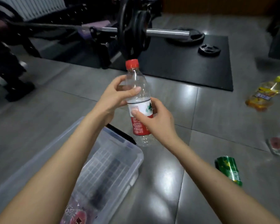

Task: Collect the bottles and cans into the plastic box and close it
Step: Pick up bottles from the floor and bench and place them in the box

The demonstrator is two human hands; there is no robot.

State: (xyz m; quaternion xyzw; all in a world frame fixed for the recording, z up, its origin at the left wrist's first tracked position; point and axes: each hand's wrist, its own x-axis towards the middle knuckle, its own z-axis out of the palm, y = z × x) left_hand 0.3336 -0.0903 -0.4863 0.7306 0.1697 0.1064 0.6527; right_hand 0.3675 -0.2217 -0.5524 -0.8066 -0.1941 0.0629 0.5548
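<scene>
The clear plastic box (132,160) sits open on the grey floor at about seven o'clock from the middle of the view, its lid nowhere clearly in sight, with some pink-printed packaging already lying at its near end. Above its far corner, roughly at the centre, both hands hold a clear water bottle (138,101) upright in the air, red cap on top. The left hand (113,96) wraps the bare upper body, fingers curled round the far side and thumb across the front; the right hand (153,120) closes round the label band lower down. The bottle looks empty, so it should be very light, thin-walled and easy to dent, and smooth enough to slip; the label band or the stiffer shoulder under the cap seems the surest place to hold. Still on the floor are a yellow bottle (263,94) at three o'clock, a green can (229,170) on its side at five o'clock, and a blurred clear item at four o'clock that I cannot identify.
</scene>
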